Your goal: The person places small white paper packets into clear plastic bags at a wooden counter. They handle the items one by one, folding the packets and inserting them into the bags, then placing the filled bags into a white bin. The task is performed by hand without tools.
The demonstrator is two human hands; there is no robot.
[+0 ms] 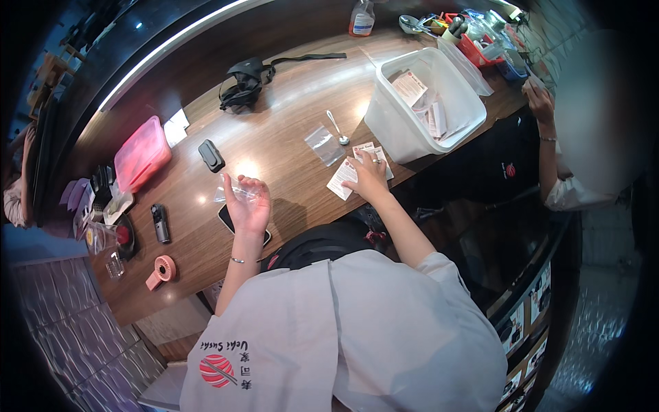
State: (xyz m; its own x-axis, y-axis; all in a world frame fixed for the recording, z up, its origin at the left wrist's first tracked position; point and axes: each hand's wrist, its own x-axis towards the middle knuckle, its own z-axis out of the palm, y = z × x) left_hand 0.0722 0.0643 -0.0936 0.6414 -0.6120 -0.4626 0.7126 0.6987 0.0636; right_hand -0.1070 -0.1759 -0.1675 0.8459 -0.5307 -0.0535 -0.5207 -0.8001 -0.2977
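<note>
My left hand (248,206) is palm up with its fingers curled by a clear plastic bag (238,190), above a phone (226,219) on the wooden counter (278,154); whether the fingers grip the bag is unclear. My right hand (368,175) lies fingers spread on several printed cards (340,177), touching them. Beside the cards are a flat clear zip bag (324,146) and a small metal spoon (337,129). A white plastic bin (396,129) just beyond holds more printed cards (410,88) and small packets.
A black strapped bag (247,82), black case (211,155), pink container (143,153), grey handheld device (160,223) and pink fan (161,271) lie on the counter. A spray bottle (362,19) and red basket (476,51) stand at the back. Another person's hand (539,103) is at right.
</note>
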